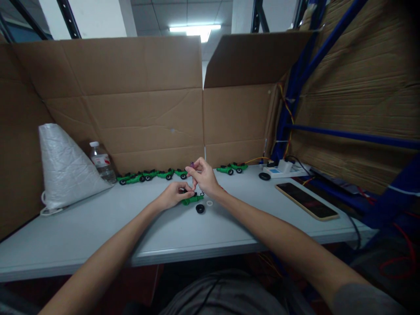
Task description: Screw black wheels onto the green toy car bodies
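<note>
My left hand (173,195) rests low over the table, its thumb and fingers pinched at a green toy car (193,199), partly hiding it. Just above it, my right hand (204,177) is closed around a small, slim object with a purple end (192,164). The rest of that object is hidden by my fingers, so its kind is unclear. In front of the toy car lies a loose black wheel (200,208). A small white ring (209,203) sits to the right of the car, below my right wrist.
Several green toy cars (166,174) line the back by the cardboard wall (147,118); more (232,168) stand right of my hands. At left are a silvery bag (68,170) and water bottle (101,162). A phone (306,200), black ring (264,176) and power strip (285,169) lie right.
</note>
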A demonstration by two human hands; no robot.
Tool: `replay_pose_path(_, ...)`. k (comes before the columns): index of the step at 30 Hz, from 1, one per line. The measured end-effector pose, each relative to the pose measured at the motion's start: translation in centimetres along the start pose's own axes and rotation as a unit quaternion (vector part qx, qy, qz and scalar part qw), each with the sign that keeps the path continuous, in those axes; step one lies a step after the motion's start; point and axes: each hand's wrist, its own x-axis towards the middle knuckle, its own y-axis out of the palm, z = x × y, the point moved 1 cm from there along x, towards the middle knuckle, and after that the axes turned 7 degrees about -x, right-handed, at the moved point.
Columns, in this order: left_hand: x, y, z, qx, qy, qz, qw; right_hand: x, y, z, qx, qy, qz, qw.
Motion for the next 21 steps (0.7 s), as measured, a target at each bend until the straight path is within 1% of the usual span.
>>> replay_pose_path(2,0.0,0.0,0.1,-0.008,0.001,-0.002,1.0,-0.2,0.1,0.2,0.003,0.007,0.022,1.0)
replay_pose_path(6,0.0,0.0,0.1,-0.018,-0.003,0.003,1.0,-0.3,0.0,0.7,0.033,0.013,0.088,0.995)
replay_pose_path(8,0.0,0.0,0.1,-0.015,-0.005,0.002,1.0,-0.2,-0.1,0.7,0.038,0.012,0.103,0.994)
replay_pose_path(9,0.0,0.0,0.1,-0.013,-0.005,0.0,1.0,-0.1,-0.1,0.6,0.034,0.009,0.1,0.994)
replay_pose_path(11,0.0,-0.1,0.2,-0.01,-0.002,0.001,1.0,0.2,-0.1,0.4,0.016,-0.001,0.075,0.997)
replay_pose_path(15,0.1,-0.1,0.5,-0.001,0.005,0.004,1.0,0.4,0.1,0.0,-0.028,-0.031,-0.006,0.999)
replay_pose_path(17,0.1,-0.2,0.7,0.0,0.008,0.002,1.0,0.4,0.2,-0.2,-0.045,-0.035,-0.032,0.998)
replay_pose_path(19,0.1,-0.2,0.8,-0.003,0.011,0.002,1.0,0.3,0.2,-0.3,-0.049,-0.028,-0.034,0.998)
replay_pose_path(21,0.1,-0.3,0.8,-0.006,0.009,0.004,1.0,0.3,0.1,-0.3,-0.034,-0.016,-0.022,0.999)
